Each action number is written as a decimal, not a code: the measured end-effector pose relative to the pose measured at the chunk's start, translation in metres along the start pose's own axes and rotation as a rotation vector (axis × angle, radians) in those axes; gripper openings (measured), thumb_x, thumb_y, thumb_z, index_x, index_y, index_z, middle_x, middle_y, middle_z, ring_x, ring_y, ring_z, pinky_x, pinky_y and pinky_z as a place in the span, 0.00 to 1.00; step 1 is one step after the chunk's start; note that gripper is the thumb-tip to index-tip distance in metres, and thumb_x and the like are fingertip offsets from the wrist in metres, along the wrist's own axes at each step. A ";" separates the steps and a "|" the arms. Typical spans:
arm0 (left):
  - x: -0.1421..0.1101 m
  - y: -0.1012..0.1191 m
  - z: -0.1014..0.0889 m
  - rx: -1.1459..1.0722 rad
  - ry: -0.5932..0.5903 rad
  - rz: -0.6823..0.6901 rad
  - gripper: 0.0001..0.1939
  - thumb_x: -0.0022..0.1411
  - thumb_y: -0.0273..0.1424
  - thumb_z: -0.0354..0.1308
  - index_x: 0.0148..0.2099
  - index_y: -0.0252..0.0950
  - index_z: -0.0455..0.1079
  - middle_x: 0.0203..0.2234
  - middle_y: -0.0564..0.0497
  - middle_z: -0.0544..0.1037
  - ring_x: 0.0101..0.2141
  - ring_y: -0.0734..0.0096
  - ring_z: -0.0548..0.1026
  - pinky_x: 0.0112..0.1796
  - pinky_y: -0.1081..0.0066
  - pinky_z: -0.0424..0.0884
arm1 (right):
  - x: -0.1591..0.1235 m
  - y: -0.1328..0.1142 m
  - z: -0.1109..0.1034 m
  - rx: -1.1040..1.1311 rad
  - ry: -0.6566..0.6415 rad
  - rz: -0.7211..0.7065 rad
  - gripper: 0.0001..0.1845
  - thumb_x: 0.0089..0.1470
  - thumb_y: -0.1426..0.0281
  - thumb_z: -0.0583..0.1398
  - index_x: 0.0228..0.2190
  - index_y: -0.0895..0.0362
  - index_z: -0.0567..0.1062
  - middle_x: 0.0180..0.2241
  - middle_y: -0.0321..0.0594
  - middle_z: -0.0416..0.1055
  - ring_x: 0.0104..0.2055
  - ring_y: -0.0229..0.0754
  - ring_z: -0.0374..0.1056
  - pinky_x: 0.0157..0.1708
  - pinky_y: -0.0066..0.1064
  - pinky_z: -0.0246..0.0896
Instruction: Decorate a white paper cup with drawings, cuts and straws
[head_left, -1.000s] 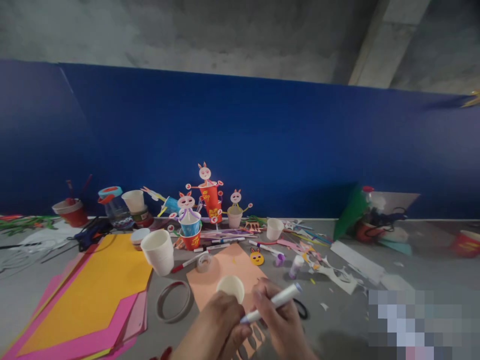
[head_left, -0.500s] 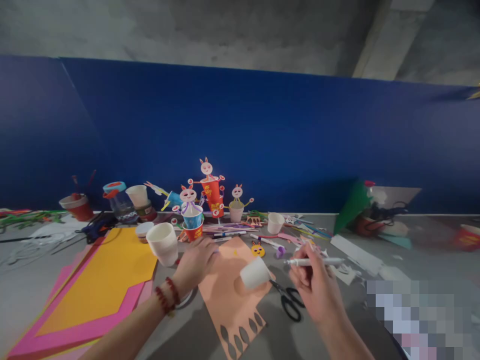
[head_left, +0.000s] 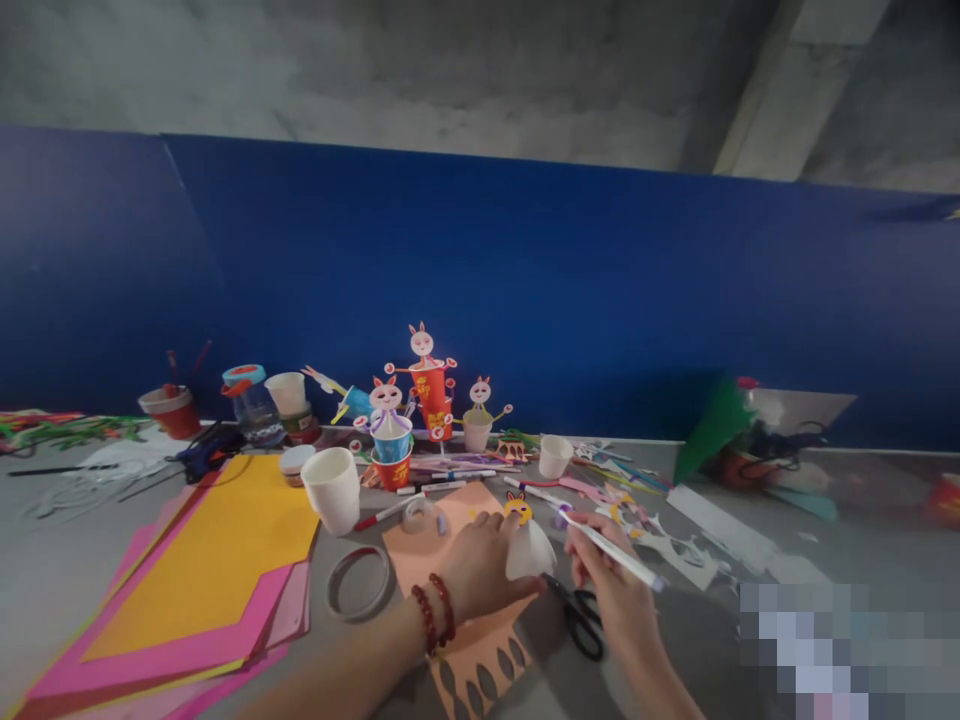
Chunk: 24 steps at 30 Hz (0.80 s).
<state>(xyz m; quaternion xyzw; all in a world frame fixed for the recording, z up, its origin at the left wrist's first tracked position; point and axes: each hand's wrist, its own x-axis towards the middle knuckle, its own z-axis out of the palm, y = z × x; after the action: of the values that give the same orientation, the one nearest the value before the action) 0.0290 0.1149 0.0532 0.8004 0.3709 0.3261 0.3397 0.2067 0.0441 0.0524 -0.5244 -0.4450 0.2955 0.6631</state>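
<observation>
On the grey table [head_left: 697, 610], nearest to us, lies a light orange sheet of paper [head_left: 480, 635] with leaf-shaped holes cut along its near edge. Over it reaches our left hand [head_left: 480, 565], with 2 strings of reddish-brown round beads [head_left: 424, 617] at the wrist. To the right of the sheet we see metal scissors with black handles [head_left: 585, 625]. The left hand is against a plain white paper cup [head_left: 532, 552], which is tilted above the right part of the sheet; the hand hides a part of it, and we cannot tell if the fingers grip it. Our right hand [head_left: 613, 570] grasps a slim white marker [head_left: 611, 545]. The left end of this marker is at a small purple plastic cap [head_left: 562, 517]; we cannot tell if they touch. To the left lies a round grey ring [head_left: 331, 592], and beside it are yellow and pink paper sheets [head_left: 214, 560]. Just beyond the tilted cup is a yellow paper rabbit head [head_left: 517, 508]. Farther, to the left, we have a taller white cup [head_left: 331, 490], upright. Behind these stand 3 paper-cup figures [head_left: 392, 440] with pale rabbit heads, before the dark blue wall panel [head_left: 480, 250].
</observation>
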 end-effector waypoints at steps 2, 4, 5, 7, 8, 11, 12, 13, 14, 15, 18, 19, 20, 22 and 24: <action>-0.002 -0.004 0.004 -0.008 -0.021 -0.024 0.28 0.48 0.38 0.69 0.52 0.41 0.73 0.38 0.40 0.79 0.46 0.37 0.74 0.49 0.48 0.65 | -0.001 0.002 -0.007 -0.022 -0.113 -0.048 0.22 0.55 0.58 0.64 0.49 0.53 0.74 0.31 0.39 0.74 0.22 0.39 0.65 0.24 0.30 0.64; -0.007 -0.009 -0.004 -0.042 -0.032 -0.045 0.31 0.50 0.35 0.67 0.57 0.42 0.68 0.44 0.41 0.78 0.47 0.42 0.74 0.49 0.51 0.67 | -0.001 0.002 -0.015 0.005 -0.254 -0.059 0.25 0.55 0.61 0.63 0.55 0.50 0.71 0.37 0.42 0.76 0.28 0.42 0.69 0.31 0.34 0.69; -0.011 -0.012 -0.010 -0.070 -0.032 -0.070 0.31 0.54 0.36 0.63 0.61 0.42 0.64 0.44 0.42 0.77 0.45 0.46 0.75 0.46 0.52 0.70 | -0.001 0.002 -0.018 0.038 -0.320 -0.040 0.25 0.56 0.62 0.62 0.56 0.49 0.71 0.39 0.42 0.76 0.31 0.44 0.71 0.36 0.36 0.70; -0.020 -0.017 -0.023 -0.338 -0.079 -0.219 0.27 0.61 0.38 0.55 0.62 0.40 0.61 0.43 0.43 0.76 0.40 0.53 0.77 0.35 0.60 0.75 | 0.000 -0.001 -0.019 0.124 -0.417 0.039 0.23 0.58 0.63 0.59 0.55 0.48 0.71 0.40 0.43 0.77 0.38 0.46 0.73 0.42 0.39 0.70; -0.025 -0.019 -0.029 -0.517 -0.103 -0.295 0.27 0.61 0.39 0.55 0.61 0.40 0.60 0.43 0.43 0.75 0.40 0.55 0.77 0.32 0.62 0.76 | 0.000 -0.002 -0.016 0.162 -0.442 0.077 0.22 0.59 0.63 0.58 0.55 0.49 0.72 0.39 0.44 0.77 0.39 0.47 0.73 0.43 0.39 0.70; -0.039 -0.029 -0.035 -0.867 -0.069 -0.441 0.30 0.59 0.39 0.58 0.62 0.42 0.57 0.42 0.46 0.74 0.35 0.61 0.79 0.27 0.67 0.75 | 0.001 -0.003 0.003 0.165 -0.483 0.096 0.21 0.62 0.60 0.56 0.53 0.52 0.72 0.38 0.44 0.77 0.33 0.44 0.74 0.34 0.35 0.71; -0.043 -0.033 -0.034 -0.928 -0.044 -0.468 0.32 0.59 0.39 0.58 0.63 0.43 0.55 0.41 0.47 0.74 0.32 0.62 0.79 0.26 0.68 0.74 | 0.002 -0.002 0.012 0.125 -0.498 0.054 0.20 0.62 0.60 0.56 0.53 0.51 0.72 0.40 0.45 0.77 0.29 0.42 0.73 0.31 0.33 0.71; -0.045 -0.037 -0.032 -0.975 -0.015 -0.490 0.33 0.58 0.40 0.58 0.64 0.43 0.53 0.38 0.48 0.75 0.30 0.63 0.79 0.25 0.69 0.74 | 0.003 -0.002 0.020 0.073 -0.515 -0.005 0.20 0.63 0.61 0.55 0.54 0.51 0.72 0.42 0.45 0.77 0.27 0.40 0.72 0.29 0.32 0.70; -0.046 -0.042 -0.030 -1.014 0.015 -0.512 0.34 0.58 0.40 0.58 0.64 0.41 0.52 0.35 0.49 0.75 0.28 0.64 0.79 0.24 0.70 0.73 | 0.003 -0.002 0.027 0.007 -0.534 -0.073 0.20 0.63 0.62 0.55 0.56 0.50 0.70 0.45 0.46 0.76 0.26 0.39 0.72 0.30 0.32 0.70; -0.047 -0.046 -0.028 -1.048 0.048 -0.531 0.35 0.58 0.41 0.59 0.64 0.38 0.52 0.31 0.49 0.76 0.26 0.65 0.78 0.23 0.71 0.72 | 0.004 -0.003 0.032 -0.067 -0.549 -0.149 0.22 0.63 0.64 0.55 0.57 0.49 0.69 0.48 0.46 0.76 0.29 0.41 0.73 0.32 0.33 0.71; -0.045 -0.055 -0.026 -1.109 0.131 -0.572 0.37 0.56 0.45 0.60 0.62 0.33 0.55 0.26 0.50 0.76 0.22 0.66 0.76 0.19 0.73 0.68 | 0.008 -0.006 0.039 -0.311 -0.531 -0.334 0.22 0.61 0.69 0.56 0.56 0.51 0.70 0.47 0.47 0.78 0.42 0.49 0.76 0.42 0.37 0.71; -0.044 -0.056 -0.026 -1.116 0.160 -0.578 0.37 0.56 0.48 0.61 0.61 0.33 0.56 0.25 0.50 0.76 0.21 0.66 0.76 0.18 0.74 0.67 | 0.010 -0.006 0.038 -0.371 -0.516 -0.379 0.20 0.60 0.70 0.57 0.54 0.52 0.73 0.45 0.47 0.79 0.44 0.51 0.76 0.43 0.37 0.70; -0.044 -0.057 -0.026 -1.116 0.189 -0.587 0.37 0.55 0.50 0.61 0.59 0.34 0.58 0.24 0.51 0.76 0.20 0.66 0.76 0.18 0.74 0.66 | 0.012 -0.007 0.038 -0.415 -0.510 -0.419 0.18 0.60 0.71 0.57 0.51 0.52 0.76 0.44 0.46 0.80 0.44 0.51 0.76 0.43 0.37 0.70; -0.043 -0.056 -0.027 -1.103 0.229 -0.613 0.36 0.54 0.54 0.61 0.56 0.34 0.62 0.21 0.52 0.76 0.18 0.67 0.75 0.17 0.74 0.65 | 0.014 -0.006 0.036 -0.471 -0.521 -0.486 0.16 0.61 0.71 0.56 0.47 0.51 0.78 0.42 0.45 0.80 0.42 0.50 0.77 0.41 0.36 0.71; -0.044 -0.054 -0.027 -1.085 0.227 -0.652 0.35 0.54 0.56 0.59 0.53 0.33 0.65 0.19 0.53 0.75 0.16 0.69 0.73 0.17 0.74 0.64 | 0.014 -0.003 0.036 -0.501 -0.556 -0.528 0.17 0.61 0.72 0.56 0.49 0.49 0.78 0.41 0.44 0.81 0.41 0.49 0.77 0.40 0.35 0.70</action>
<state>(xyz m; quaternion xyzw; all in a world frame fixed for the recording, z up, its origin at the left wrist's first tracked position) -0.0347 0.1136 0.0135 0.3212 0.4111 0.4302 0.7367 0.1804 0.0707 0.0613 -0.4379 -0.7823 0.1292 0.4238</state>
